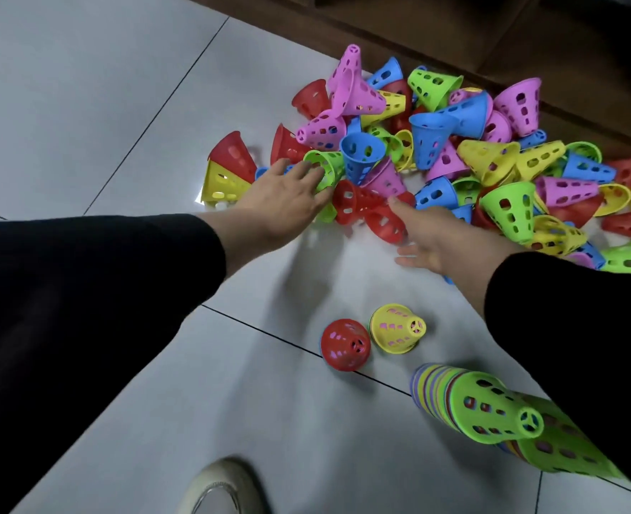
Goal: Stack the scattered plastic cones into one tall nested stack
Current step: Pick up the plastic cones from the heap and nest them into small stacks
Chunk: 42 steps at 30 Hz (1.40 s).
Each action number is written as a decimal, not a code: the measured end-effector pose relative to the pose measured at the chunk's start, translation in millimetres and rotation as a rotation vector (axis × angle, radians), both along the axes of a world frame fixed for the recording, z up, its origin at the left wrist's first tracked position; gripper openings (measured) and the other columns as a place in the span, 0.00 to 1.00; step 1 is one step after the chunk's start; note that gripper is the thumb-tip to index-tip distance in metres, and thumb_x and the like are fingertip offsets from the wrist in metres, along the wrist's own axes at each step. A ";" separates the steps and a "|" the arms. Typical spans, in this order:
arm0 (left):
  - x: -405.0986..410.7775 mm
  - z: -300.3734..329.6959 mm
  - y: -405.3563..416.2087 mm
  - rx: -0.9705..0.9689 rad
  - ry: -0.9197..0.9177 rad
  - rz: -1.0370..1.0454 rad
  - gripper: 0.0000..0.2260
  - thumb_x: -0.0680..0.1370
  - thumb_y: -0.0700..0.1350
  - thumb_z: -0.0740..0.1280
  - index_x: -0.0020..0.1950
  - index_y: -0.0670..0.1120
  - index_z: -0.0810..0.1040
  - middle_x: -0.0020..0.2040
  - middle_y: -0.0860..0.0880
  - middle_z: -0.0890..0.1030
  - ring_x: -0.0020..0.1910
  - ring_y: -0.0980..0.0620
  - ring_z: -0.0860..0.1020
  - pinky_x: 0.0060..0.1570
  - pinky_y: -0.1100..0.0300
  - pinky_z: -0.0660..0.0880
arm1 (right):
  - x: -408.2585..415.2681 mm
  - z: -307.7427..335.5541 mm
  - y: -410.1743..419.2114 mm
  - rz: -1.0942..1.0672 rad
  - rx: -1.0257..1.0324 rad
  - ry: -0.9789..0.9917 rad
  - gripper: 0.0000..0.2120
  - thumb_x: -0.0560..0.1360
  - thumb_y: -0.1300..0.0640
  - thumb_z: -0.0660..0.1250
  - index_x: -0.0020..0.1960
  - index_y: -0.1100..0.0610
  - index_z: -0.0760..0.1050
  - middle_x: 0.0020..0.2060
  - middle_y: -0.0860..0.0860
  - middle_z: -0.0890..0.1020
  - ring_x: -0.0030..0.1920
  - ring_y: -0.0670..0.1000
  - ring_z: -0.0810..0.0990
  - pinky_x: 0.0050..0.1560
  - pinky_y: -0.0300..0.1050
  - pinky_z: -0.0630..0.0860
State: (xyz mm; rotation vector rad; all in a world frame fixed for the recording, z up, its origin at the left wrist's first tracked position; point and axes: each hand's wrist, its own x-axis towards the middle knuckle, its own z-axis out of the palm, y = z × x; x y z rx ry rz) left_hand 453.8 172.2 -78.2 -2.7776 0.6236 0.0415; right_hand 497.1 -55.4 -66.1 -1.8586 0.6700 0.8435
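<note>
The left hand (284,196) lies with fingers (308,172) spread wide and straight over a green cone (325,170) at the pile's near edge, touching it but curled round nothing, probably to draw it out. The right hand (432,239) is also loose and holds nothing, its fingertips just touching a red cone (366,207) on its side (likely the next pick).

Beyond the fingers the pile of cones (473,150) sprawls over the floor (84,105), too tangled to count. Nearer the body than both hands stand two short stacks, one red-topped (344,345) and one yellow-topped (397,328), and one tall nested stack (492,409) under the right sleeve, kept within reach.
</note>
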 end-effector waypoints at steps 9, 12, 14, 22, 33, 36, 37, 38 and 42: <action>5.4 -16.0 -14.9 0.138 0.138 -0.009 0.15 0.81 0.45 0.59 0.67 0.47 0.72 0.57 0.45 0.75 0.58 0.42 0.73 0.56 0.50 0.69 | 7.6 -24.4 11.6 -0.085 -0.038 -0.043 0.18 0.73 0.45 0.73 0.57 0.54 0.74 0.52 0.52 0.80 0.53 0.56 0.80 0.35 0.47 0.78; -3.1 -6.0 -16.0 -0.001 0.153 0.059 0.19 0.78 0.54 0.64 0.66 0.48 0.71 0.56 0.46 0.77 0.56 0.42 0.74 0.55 0.50 0.69 | -0.9 -10.6 1.5 -0.011 -0.021 -0.085 0.12 0.74 0.49 0.72 0.53 0.54 0.75 0.50 0.52 0.82 0.53 0.53 0.81 0.47 0.50 0.82; -17.4 4.5 -14.8 -0.209 0.130 0.114 0.24 0.76 0.60 0.66 0.65 0.48 0.70 0.55 0.46 0.79 0.54 0.42 0.76 0.54 0.49 0.70 | -10.1 11.6 -8.3 0.074 0.016 -0.157 0.11 0.73 0.51 0.71 0.52 0.53 0.77 0.52 0.54 0.82 0.54 0.53 0.82 0.54 0.52 0.81; -145.2 51.6 -54.2 -1.173 0.282 0.230 0.23 0.75 0.62 0.67 0.65 0.53 0.69 0.55 0.52 0.79 0.50 0.54 0.75 0.51 0.61 0.70 | -78.8 110.9 -65.6 0.761 -0.005 -0.364 0.19 0.65 0.48 0.78 0.52 0.44 0.74 0.45 0.46 0.84 0.49 0.47 0.84 0.54 0.55 0.81; -173.7 -8.7 -80.7 -0.801 0.307 0.121 0.23 0.74 0.54 0.70 0.66 0.55 0.67 0.65 0.50 0.75 0.58 0.45 0.76 0.54 0.52 0.75 | -98.5 65.7 -62.6 1.439 -0.464 -0.397 0.22 0.71 0.44 0.73 0.60 0.44 0.67 0.53 0.45 0.72 0.49 0.48 0.76 0.44 0.44 0.72; -165.6 -13.9 -78.3 -0.763 0.316 0.081 0.21 0.75 0.51 0.70 0.66 0.55 0.67 0.61 0.52 0.76 0.53 0.46 0.76 0.51 0.54 0.74 | -95.4 53.0 -58.2 1.490 -0.482 -0.443 0.18 0.73 0.44 0.71 0.58 0.46 0.68 0.50 0.44 0.71 0.45 0.48 0.75 0.42 0.44 0.70; -161.5 -14.5 -77.9 -0.764 0.303 0.072 0.21 0.76 0.51 0.70 0.66 0.54 0.67 0.60 0.52 0.76 0.53 0.47 0.75 0.50 0.54 0.74 | -93.2 50.2 -56.1 1.496 -0.501 -0.457 0.17 0.74 0.44 0.70 0.58 0.47 0.69 0.50 0.45 0.71 0.45 0.49 0.75 0.42 0.44 0.69; -157.0 -15.2 -77.8 -0.775 0.290 0.075 0.20 0.76 0.50 0.70 0.65 0.54 0.68 0.60 0.53 0.76 0.53 0.47 0.75 0.50 0.54 0.74 | -90.6 48.2 -53.9 1.492 -0.517 -0.460 0.17 0.74 0.45 0.70 0.58 0.48 0.69 0.50 0.45 0.71 0.45 0.49 0.75 0.42 0.44 0.69; -135.2 -19.1 -75.3 -0.846 0.292 0.096 0.20 0.78 0.54 0.68 0.67 0.53 0.68 0.62 0.51 0.75 0.54 0.46 0.75 0.51 0.53 0.75 | -79.1 45.7 -48.2 1.456 -0.538 -0.439 0.18 0.74 0.43 0.70 0.59 0.49 0.70 0.50 0.46 0.71 0.46 0.49 0.75 0.43 0.44 0.69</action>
